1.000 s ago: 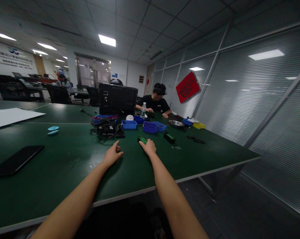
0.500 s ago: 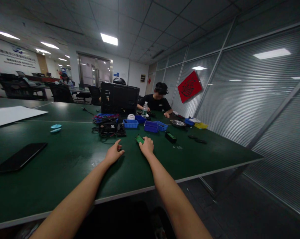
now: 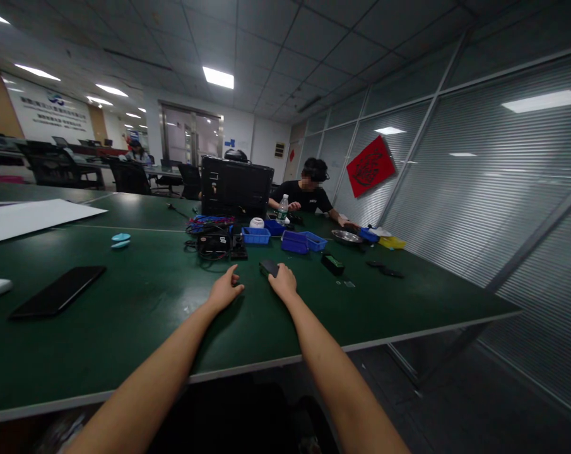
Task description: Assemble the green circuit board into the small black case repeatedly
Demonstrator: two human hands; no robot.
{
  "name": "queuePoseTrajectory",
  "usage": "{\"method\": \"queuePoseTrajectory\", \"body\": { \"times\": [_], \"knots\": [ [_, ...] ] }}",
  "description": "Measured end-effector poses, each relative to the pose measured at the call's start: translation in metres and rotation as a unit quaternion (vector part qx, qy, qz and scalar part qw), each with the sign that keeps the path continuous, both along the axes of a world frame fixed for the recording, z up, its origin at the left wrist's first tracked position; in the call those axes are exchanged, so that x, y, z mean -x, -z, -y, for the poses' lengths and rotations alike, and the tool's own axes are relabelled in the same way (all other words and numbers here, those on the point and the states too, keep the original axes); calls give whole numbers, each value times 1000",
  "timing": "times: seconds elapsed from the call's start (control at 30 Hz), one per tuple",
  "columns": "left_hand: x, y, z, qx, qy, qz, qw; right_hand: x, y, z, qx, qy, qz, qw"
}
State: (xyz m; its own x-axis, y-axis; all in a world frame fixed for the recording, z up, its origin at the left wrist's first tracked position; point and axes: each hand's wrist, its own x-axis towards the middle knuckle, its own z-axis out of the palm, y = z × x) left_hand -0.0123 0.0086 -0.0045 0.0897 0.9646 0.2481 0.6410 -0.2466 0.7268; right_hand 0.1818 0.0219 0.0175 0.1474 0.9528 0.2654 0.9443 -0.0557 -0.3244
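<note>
My right hand (image 3: 284,281) is closed on a small dark slab-like piece (image 3: 268,268) just above or on the green table; I cannot tell whether it touches the surface. Its dark face shows now, with a hint of green along the left edge. To its left, my left hand (image 3: 225,289) rests on the table with thumb and fingers apart and nothing between them. A black box with a green top (image 3: 332,264) lies to the right of my right hand. Close to that box are small clear bits (image 3: 349,284).
Blue bins (image 3: 294,242), a bundle of cables (image 3: 212,224), a white ball (image 3: 256,223) and a water bottle (image 3: 282,208) stand beyond my hands. A metal bowl (image 3: 346,236) is at right. A black tablet-like slab (image 3: 60,290) lies left. Across the table sits another person (image 3: 308,195).
The piece in my right hand showed a green circuit-board face before and now shows a dark face. My view has turned slightly left. The person across has reached an arm toward the bowl.
</note>
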Motion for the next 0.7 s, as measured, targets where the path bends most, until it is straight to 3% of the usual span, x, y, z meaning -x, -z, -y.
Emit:
{"method": "queuePoseTrajectory", "body": {
  "times": [0.17, 0.27, 0.47, 0.57, 0.7],
  "knots": [
    [-1, 1, -1, 0, -7, 8, 1000, 19, -3, 15, -43, -89, 64, 993],
    [0, 1, -1, -3, -8, 11, 1000, 23, -6, 19, -44, -112, 35, 992],
    [0, 0, 0, -4, -8, 16, 1000, 7, -7, 4, -27, -34, -145, 988],
    [-1, -1, -1, -13, -24, 32, 999, 2, 1, -5, 27, -74, -266, 961],
    [0, -2, -6, -23, -60, 62, 996, 5, 14, -12, 66, -121, -430, 892]
  ]
}}
